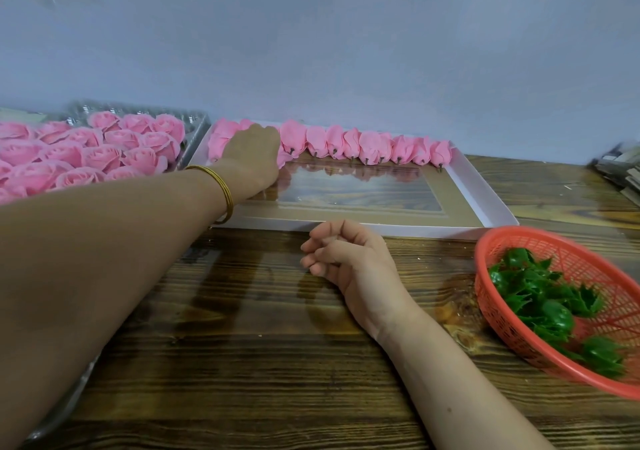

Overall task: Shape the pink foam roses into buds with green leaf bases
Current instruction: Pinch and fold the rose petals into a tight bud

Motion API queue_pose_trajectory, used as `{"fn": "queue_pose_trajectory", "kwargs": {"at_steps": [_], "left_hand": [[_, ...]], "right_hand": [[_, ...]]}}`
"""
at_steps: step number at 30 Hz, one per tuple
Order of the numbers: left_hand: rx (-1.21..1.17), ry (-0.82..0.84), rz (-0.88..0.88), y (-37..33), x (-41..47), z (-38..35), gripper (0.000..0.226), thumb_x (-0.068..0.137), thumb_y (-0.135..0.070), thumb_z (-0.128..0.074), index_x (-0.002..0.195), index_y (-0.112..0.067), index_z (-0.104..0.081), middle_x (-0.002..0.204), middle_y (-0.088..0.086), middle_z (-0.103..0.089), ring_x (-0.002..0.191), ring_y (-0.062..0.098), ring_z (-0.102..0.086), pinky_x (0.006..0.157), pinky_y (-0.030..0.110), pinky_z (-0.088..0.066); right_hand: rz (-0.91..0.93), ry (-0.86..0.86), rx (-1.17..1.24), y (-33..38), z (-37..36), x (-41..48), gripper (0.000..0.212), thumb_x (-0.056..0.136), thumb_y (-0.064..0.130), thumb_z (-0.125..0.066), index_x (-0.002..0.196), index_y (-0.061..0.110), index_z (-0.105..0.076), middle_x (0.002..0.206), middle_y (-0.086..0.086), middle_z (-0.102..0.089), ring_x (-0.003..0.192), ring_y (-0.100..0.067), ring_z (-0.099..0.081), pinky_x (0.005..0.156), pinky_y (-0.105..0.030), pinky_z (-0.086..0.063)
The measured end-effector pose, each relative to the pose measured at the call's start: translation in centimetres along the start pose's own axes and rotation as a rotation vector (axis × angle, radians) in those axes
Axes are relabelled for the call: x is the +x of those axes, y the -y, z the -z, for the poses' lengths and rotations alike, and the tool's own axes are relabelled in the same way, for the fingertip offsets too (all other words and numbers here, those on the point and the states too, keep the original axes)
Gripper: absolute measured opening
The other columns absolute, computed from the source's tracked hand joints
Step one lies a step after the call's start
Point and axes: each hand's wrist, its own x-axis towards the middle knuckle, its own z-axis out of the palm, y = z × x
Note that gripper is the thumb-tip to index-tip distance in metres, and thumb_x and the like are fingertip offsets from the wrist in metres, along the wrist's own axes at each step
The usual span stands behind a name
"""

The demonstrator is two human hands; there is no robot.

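A row of pink foam buds (367, 146) with dark stem ends lies along the far side of a shallow pale box lid (381, 229). My left hand (252, 158), a gold bangle on its wrist, reaches into the left end of that row. Its fingers are hidden behind the back of the hand, among the buds. Open pink foam roses (100, 155) fill a clear plastic tray (194, 120) at the far left. Green leaf bases (547, 297) lie in a red mesh basket (554, 241) at the right. My right hand (349, 255) rests on the wooden table, its fingers loosely curled and holding nothing.
The lid has a clear window in its middle that reflects the buds. A grey wall runs right behind the tray and lid. A stack of flat items (623, 169) sits at the far right edge. Dark wood tabletop lies between my arms.
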Motion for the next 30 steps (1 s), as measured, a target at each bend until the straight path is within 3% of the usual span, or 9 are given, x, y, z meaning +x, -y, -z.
{"fn": "queue_pose_trajectory", "kwargs": {"at_steps": [3,6,10,13,18,26,30], "left_hand": [[0.001,-0.013,0.001,-0.2,-0.3,0.4,0.021,0.099,-0.034,-0.048,0.087,-0.017,-0.046,0.065,-0.002,-0.027,0.061,0.016,-0.029,0.047,0.029,-0.011],[0.046,-0.015,0.016,-0.6,-0.6,0.7,0.015,0.099,-0.026,-0.050,0.089,-0.016,-0.053,0.067,-0.001,-0.031,0.066,0.017,-0.033,0.049,0.030,-0.013],[0.086,-0.011,0.031,-1.0,-0.6,1.0,0.016,0.097,-0.021,-0.052,0.108,-0.011,-0.059,0.090,0.007,-0.052,0.095,0.028,-0.052,0.069,0.033,-0.027],[0.069,0.001,0.070,-1.2,-0.7,1.1,0.019,0.096,-0.019,-0.054,0.111,-0.009,-0.058,0.091,0.009,-0.048,0.090,0.028,-0.051,0.068,0.035,-0.031],[-0.061,0.024,0.097,-1.2,-0.3,0.5,0.029,0.097,-0.019,-0.054,0.123,-0.005,-0.054,0.120,0.016,-0.056,0.115,0.035,-0.052,0.077,0.037,-0.037],[-0.256,0.003,0.156,-0.7,-0.4,0.9,0.015,0.094,-0.019,-0.055,0.099,-0.010,-0.065,0.106,0.013,-0.062,0.101,0.031,-0.059,0.082,0.037,-0.043],[-0.279,0.033,0.178,-0.6,-0.7,1.4,0.020,0.093,-0.027,-0.054,0.076,-0.018,-0.055,0.099,0.012,-0.061,0.096,0.032,-0.060,0.088,0.041,-0.048]], "right_hand": [[0.001,0.006,0.001,0.0,0.0,-0.1,0.026,0.075,-0.018,-0.049,0.086,0.001,-0.062,0.071,-0.010,-0.066,0.063,-0.018,-0.062,0.057,-0.020,-0.052],[-0.004,0.002,0.002,0.1,-0.1,-0.1,0.029,0.078,-0.021,-0.045,0.086,0.000,-0.062,0.071,-0.010,-0.065,0.062,-0.018,-0.062,0.057,-0.020,-0.052],[-0.012,-0.006,0.009,0.2,-0.2,-0.1,0.028,0.078,-0.021,-0.045,0.086,0.000,-0.061,0.071,-0.011,-0.065,0.061,-0.018,-0.062,0.057,-0.020,-0.052],[-0.010,-0.007,0.016,0.2,-0.2,-0.2,0.028,0.078,-0.021,-0.045,0.086,0.000,-0.062,0.072,-0.011,-0.065,0.061,-0.018,-0.061,0.057,-0.020,-0.053],[-0.001,-0.009,0.014,0.1,-0.2,-0.1,0.029,0.077,-0.021,-0.045,0.086,0.001,-0.062,0.071,-0.010,-0.065,0.061,-0.017,-0.062,0.056,-0.019,-0.052],[-0.004,0.001,0.021,0.2,-0.1,-0.2,0.024,0.071,-0.013,-0.052,0.086,0.002,-0.063,0.073,-0.010,-0.066,0.063,-0.018,-0.064,0.058,-0.020,-0.053],[-0.001,0.004,0.016,0.2,-0.1,-0.2,0.025,0.074,-0.016,-0.049,0.087,0.001,-0.063,0.073,-0.010,-0.066,0.063,-0.018,-0.064,0.059,-0.021,-0.053]]}}
